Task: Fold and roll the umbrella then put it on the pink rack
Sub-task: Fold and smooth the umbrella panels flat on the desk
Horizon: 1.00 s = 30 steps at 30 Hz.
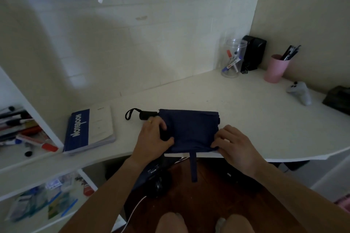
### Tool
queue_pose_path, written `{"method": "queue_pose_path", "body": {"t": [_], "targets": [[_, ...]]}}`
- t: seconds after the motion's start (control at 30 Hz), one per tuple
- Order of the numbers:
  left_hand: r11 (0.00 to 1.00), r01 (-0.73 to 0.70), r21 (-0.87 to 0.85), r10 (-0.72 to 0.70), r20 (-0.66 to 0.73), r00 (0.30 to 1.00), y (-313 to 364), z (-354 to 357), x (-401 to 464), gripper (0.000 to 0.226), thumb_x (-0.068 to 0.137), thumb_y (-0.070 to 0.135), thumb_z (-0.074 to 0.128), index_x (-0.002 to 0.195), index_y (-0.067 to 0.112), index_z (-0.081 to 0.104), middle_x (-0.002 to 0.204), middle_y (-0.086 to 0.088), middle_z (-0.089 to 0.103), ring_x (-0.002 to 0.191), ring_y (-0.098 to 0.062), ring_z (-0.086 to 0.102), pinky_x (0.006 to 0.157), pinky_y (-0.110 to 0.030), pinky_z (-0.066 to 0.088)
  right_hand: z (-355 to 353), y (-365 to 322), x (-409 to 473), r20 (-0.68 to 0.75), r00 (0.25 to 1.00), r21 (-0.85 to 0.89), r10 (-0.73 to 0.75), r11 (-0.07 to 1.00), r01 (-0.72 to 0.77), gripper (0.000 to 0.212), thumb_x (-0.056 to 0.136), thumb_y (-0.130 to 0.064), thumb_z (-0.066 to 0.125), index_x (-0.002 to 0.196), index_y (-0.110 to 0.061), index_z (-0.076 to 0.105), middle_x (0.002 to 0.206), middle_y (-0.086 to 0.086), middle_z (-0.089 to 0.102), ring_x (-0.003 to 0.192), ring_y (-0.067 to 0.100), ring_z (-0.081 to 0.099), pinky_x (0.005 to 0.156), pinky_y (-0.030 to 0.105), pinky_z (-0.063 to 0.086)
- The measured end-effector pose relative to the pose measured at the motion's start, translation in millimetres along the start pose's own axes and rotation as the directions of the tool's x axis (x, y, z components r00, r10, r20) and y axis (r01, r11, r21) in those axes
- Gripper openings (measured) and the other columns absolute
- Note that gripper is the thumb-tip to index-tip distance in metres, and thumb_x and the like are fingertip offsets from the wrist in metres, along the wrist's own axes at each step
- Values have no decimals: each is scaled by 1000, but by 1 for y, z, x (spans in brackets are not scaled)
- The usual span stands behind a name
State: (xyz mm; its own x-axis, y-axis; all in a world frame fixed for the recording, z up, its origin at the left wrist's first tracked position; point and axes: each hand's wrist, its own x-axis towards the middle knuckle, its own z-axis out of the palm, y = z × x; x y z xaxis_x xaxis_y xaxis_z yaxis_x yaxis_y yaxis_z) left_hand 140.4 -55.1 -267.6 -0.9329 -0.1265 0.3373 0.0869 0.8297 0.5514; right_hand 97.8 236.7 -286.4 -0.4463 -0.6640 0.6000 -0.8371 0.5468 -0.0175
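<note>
1. Strap: navy, hung over the desk's near edge at 6 o'clock.
2. Left hand: gripped the umbrella's left end, fingers curled round the fabric.
3. Right hand: pinched the fabric's near right corner.
4. Umbrella: navy, collapsed, canopy flattened on the white desk near the front edge; black handle with wrist loop pointed to 9 o'clock.
5. Notebook: blue and white, at 9 o'clock of the umbrella.
6. Grey controller: at 2 o'clock.
7. Pink cup with pens, clear marker jar: far corner, 1 o'clock.
</note>
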Motion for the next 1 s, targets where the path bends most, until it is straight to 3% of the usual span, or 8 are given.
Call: {"method": "queue_pose_path", "body": {"t": [0.2, 0.33, 0.5, 0.63, 0.77, 0.87, 0.93, 1.0], "targets": [[889, -424, 171, 412, 101, 906, 36, -9, 14, 43, 93, 26, 62, 136, 22, 57, 138, -3, 51, 127, -20, 46, 107, -33, 43, -4, 0, 5, 1, 995, -32, -96, 995, 96, 12, 82, 0, 74, 80, -12, 72, 90, 6, 65, 79, 25, 58, 62, 36, 48], [856, -455, 246, 286, 508, 812, 30, -6, 10, 52, 107, 42, 36, 158, 35, 28, 169, 8, 12, 156, -10, 5, 122, -34, 26, -10, 1, 11, 98, 994, -34, -42, 998, 45, 18, 73, -4, 81, 78, -18, 71, 89, 0, 64, 81, 21, 56, 64, 35, 49], [732, -571, 372, 275, 606, 747, 10, 0, -1, 63, 105, 49, 29, 159, 42, -1, 168, 7, -18, 154, -13, -17, 126, -40, 16, -31, -28, 38, 66, 994, 137, 82, 986, -90, 24, 87, -24, 60, 107, -21, 73, 112, -2, 64, 101, 14, 57, 86, 29, 52], [741, -565, 362, 270, 610, 745, 10, 0, 0, 62, 105, 49, 27, 158, 44, -4, 166, 10, -20, 153, -10, -20, 127, -40, 12, 7, -33, 28, 289, 944, -52, 161, 987, -152, 55, 106, -44, 25, 156, -20, 32, 163, -1, 31, 151, 14, 24, 120, 33, 30], [752, -562, 345, 266, 621, 737, 1, -5, -5, 57, 107, 48, 23, 157, 47, -7, 167, 12, -18, 153, -8, -18, 127, -36, 6, 15, -19, 0, 464, 868, -101, 176, 984, -146, 62, 106, -53, 17, 160, -26, 0, 168, -8, -5, 153, 5, -8, 124, 28, -1], [780, -533, 327, 270, 593, 758, -1, -5, -11, 54, 108, 48, 19, 158, 46, -3, 168, 12, -12, 154, -8, -13, 127, -37, 5, -6, -30, 17, 496, 844, -15, 204, 974, -227, 59, 103, -58, 23, 156, -33, 29, 166, -9, 20, 151, 7, 21, 122, 26, 18], [795, -508, 330, 259, 572, 778, 2, -3, -13, 53, 108, 49, 16, 158, 46, 2, 169, 11, -8, 155, -8, -10, 127, -37, 6, -23, -30, 51, 376, 866, 138, 329, 904, -404, 45, 102, -55, 35, 122, -30, 66, 128, -4, 67, 114, 13, 61, 98, 32, 47], [795, -503, 340, 265, 550, 792, 4, -2, -14, 52, 107, 51, 13, 159, 45, 6, 169, 11, -5, 155, -9, -8, 127, -38, 4, -29, -10, 89, 207, 849, 231, 486, 819, -525, 37, 101, -45, 46, 102, -19, 72, 100, 1, 69, 92, 20, 63, 84, 36, 49]]}}
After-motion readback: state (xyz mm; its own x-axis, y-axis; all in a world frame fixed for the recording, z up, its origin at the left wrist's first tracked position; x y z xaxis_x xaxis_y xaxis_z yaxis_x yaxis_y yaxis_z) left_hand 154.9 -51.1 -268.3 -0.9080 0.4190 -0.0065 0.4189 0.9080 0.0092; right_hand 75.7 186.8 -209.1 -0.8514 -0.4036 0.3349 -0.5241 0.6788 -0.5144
